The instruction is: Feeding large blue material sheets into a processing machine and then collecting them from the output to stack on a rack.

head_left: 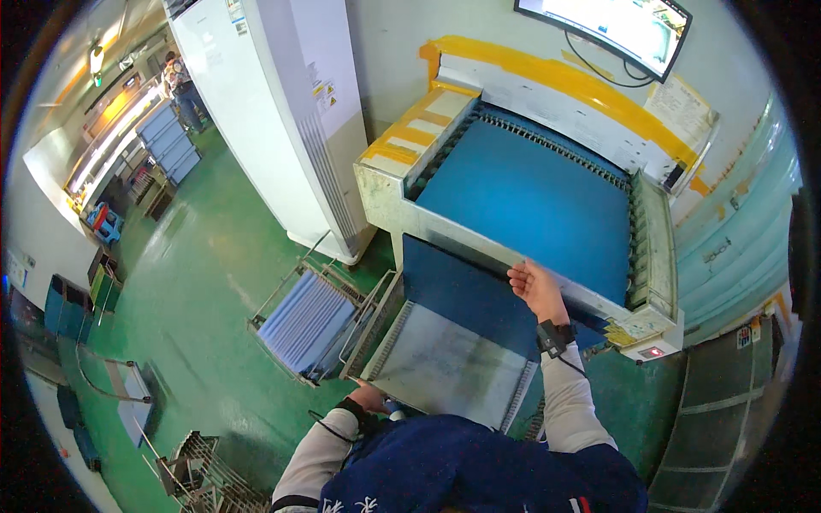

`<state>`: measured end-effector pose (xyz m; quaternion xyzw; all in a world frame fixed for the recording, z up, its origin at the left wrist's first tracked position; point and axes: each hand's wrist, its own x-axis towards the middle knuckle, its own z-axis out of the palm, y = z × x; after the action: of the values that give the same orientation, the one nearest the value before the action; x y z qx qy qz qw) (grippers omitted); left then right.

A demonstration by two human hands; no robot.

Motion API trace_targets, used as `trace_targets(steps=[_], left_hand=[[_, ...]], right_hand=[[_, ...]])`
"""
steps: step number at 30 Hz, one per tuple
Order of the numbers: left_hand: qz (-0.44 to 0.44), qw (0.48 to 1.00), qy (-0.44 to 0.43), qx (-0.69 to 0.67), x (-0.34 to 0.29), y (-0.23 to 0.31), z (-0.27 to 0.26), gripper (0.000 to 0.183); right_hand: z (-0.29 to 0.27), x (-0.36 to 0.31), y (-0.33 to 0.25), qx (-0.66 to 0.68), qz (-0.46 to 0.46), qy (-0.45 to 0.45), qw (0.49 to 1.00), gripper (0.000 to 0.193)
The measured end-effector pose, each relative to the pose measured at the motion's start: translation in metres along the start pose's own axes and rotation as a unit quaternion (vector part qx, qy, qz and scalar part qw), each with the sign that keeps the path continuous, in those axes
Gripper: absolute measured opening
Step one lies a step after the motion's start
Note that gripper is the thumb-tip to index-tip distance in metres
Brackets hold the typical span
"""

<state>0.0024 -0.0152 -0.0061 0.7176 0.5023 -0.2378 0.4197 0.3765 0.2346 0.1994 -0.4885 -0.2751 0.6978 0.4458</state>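
Observation:
My right hand (537, 291) is closed, with its fingers curled at the upper edge of a dark blue panel (453, 286). This flat panel leans between the machine's front and a rack with toothed sides (400, 333). A pale grey sheet (453, 363) lies in the rack, below the panel. Close to my body, my left hand (369, 397) is beside the rack's near left corner; its fingers are largely hidden. Beyond my right hand, a bright blue sheet (530, 201) lies flat on the roller bed of the machine (385, 192).
Left of the toothed rack stands a wire rack (312, 372) with several light blue panels (308, 321). A tall white cabinet (265, 111) stands behind it. Another metal rack (201, 479) is at lower left. A monitor (611, 30) hangs above. A person (184, 90) stands far left.

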Motion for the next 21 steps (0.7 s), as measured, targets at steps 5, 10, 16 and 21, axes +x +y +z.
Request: trace_targets(steps=[5, 10, 16, 21], left_hand=[[-0.075, 0.992, -0.076, 0.068, 0.015, 0.001, 0.0, 0.084], [-0.016, 0.999, 0.045, 0.009, -0.001, 0.002, 0.004, 0.07], [0.012, 0.993, 0.11, -0.029, 0.003, -0.005, 0.013, 0.068], [0.003, 0.996, 0.088, -0.007, 0.015, -0.013, 0.022, 0.071]], right_hand=[[0.007, -0.001, 0.006, -0.216, -0.162, 0.057, 0.961, 0.026], [0.009, 0.002, 0.019, -0.458, -0.301, 0.099, 0.831, 0.019], [0.023, -0.022, 0.025, -0.536, -0.357, 0.082, 0.76, 0.017], [0.025, -0.024, 0.03, -0.597, -0.414, 0.072, 0.683, 0.016]])
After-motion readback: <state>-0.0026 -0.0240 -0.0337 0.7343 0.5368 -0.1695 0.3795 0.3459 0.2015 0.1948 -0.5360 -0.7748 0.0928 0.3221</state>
